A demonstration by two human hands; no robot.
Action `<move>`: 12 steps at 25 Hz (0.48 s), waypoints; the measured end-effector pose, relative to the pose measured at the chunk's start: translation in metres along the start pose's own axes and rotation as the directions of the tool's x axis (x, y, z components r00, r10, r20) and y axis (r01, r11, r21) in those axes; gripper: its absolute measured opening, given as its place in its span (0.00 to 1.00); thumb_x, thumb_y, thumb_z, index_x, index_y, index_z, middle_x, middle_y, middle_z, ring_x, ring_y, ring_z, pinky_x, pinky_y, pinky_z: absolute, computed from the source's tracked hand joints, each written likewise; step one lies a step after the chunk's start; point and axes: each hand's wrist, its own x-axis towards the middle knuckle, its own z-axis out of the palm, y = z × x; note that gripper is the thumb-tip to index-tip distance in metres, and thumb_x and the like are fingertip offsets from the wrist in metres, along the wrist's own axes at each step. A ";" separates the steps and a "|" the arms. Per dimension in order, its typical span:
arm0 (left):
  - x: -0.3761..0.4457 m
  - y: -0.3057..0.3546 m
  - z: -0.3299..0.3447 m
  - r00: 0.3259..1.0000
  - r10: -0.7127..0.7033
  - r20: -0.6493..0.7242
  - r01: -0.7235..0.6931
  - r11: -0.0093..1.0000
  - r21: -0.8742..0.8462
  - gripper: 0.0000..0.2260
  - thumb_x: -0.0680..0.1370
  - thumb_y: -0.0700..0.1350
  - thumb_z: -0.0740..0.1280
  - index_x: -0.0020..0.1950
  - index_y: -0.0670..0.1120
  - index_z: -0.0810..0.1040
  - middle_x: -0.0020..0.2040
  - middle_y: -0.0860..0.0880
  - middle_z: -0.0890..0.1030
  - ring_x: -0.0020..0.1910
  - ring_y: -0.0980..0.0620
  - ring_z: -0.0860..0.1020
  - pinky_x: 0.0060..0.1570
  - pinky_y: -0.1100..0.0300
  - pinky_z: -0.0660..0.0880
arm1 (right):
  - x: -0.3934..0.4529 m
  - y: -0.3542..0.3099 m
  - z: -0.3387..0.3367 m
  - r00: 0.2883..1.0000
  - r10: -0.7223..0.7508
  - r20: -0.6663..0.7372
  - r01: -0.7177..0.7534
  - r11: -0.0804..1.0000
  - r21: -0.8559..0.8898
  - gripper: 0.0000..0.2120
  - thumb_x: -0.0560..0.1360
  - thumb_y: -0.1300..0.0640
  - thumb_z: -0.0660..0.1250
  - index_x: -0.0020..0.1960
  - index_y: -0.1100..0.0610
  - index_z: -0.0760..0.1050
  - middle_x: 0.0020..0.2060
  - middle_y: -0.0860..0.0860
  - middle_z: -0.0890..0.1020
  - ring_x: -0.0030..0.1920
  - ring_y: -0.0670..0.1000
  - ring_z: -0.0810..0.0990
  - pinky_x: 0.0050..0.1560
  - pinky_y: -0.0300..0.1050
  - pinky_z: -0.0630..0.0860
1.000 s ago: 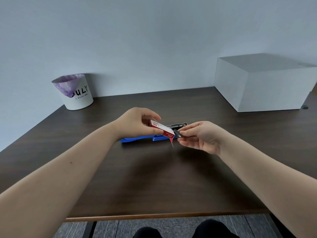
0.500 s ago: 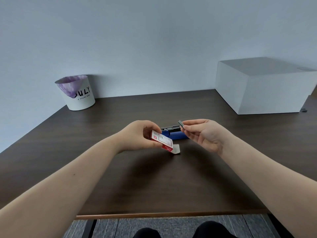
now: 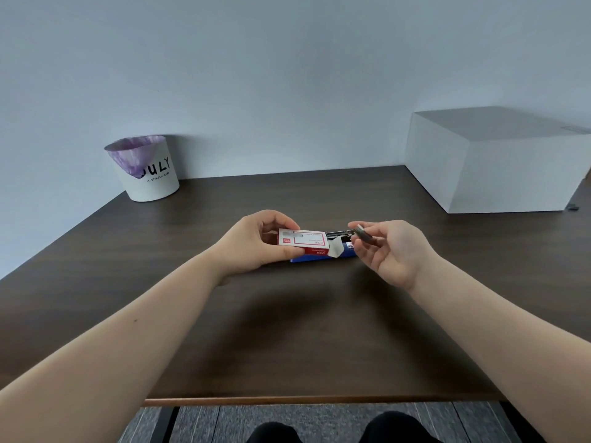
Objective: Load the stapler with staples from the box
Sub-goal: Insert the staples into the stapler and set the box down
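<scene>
At about 1 o'clock from the table's (image 3: 287, 346) near edge, the right hand (image 3: 388, 251) pinches a grey strip of staples (image 3: 363, 234) between thumb and fingertips — a light grip on a brittle stick that could snap or slip if squeezed or tilted. At 11 o'clock the left hand (image 3: 256, 243) is closed around the red staple box (image 3: 302, 241), its end flap hanging open toward the right; tipped, it could spill more strips. Just beyond, at 12 o'clock, the blue stapler (image 3: 323, 256) lies opened on the table, its metal channel partly hidden by the box — a blind approach could seat the strip askew. Farther back stand a white bin (image 3: 150, 179) at 10 o'clock and a white box (image 3: 486, 167) at 2 o'clock.
</scene>
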 end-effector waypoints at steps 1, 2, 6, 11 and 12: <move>0.000 -0.001 0.000 1.000 0.000 0.000 0.000 1.000 -0.013 0.14 0.67 0.40 0.76 0.50 0.48 0.79 0.49 0.52 0.85 0.52 0.53 0.83 0.56 0.57 0.78 | 0.000 0.001 -0.002 0.999 0.026 -0.020 -0.025 0.998 0.049 0.15 0.75 0.67 0.53 0.47 0.67 0.78 0.41 0.59 0.75 0.34 0.49 0.75 0.23 0.35 0.77; 0.000 -0.002 -0.001 1.000 -0.001 -0.001 0.001 1.000 -0.027 0.13 0.67 0.40 0.76 0.49 0.48 0.79 0.49 0.52 0.85 0.52 0.54 0.83 0.57 0.57 0.78 | -0.001 0.003 -0.003 0.998 0.046 -0.037 -0.044 0.997 0.065 0.14 0.73 0.66 0.53 0.43 0.68 0.77 0.38 0.58 0.74 0.32 0.49 0.73 0.21 0.33 0.74; 0.002 -0.005 0.002 1.000 -0.012 -0.016 0.011 0.998 -0.059 0.13 0.67 0.40 0.76 0.49 0.48 0.80 0.50 0.51 0.85 0.52 0.54 0.82 0.57 0.56 0.78 | 0.001 0.011 0.002 0.995 0.075 -0.062 -0.085 0.983 -0.162 0.13 0.74 0.57 0.61 0.33 0.60 0.71 0.29 0.52 0.70 0.27 0.47 0.65 0.17 0.31 0.60; -0.003 -0.008 0.006 0.999 -0.016 0.030 0.015 0.999 0.035 0.15 0.65 0.43 0.77 0.50 0.48 0.81 0.50 0.50 0.85 0.51 0.52 0.83 0.52 0.61 0.79 | 0.001 0.003 0.006 0.988 -0.139 0.070 0.154 0.807 -0.571 0.12 0.77 0.55 0.65 0.37 0.60 0.75 0.26 0.51 0.65 0.23 0.46 0.57 0.19 0.35 0.54; -0.003 -0.009 0.008 1.000 -0.015 0.016 0.015 0.998 0.059 0.15 0.65 0.44 0.78 0.50 0.50 0.81 0.50 0.52 0.84 0.51 0.53 0.83 0.51 0.63 0.79 | 0.000 0.001 0.004 0.985 -0.148 0.094 0.174 0.761 -0.625 0.11 0.77 0.56 0.64 0.40 0.60 0.76 0.27 0.52 0.67 0.22 0.46 0.57 0.19 0.35 0.54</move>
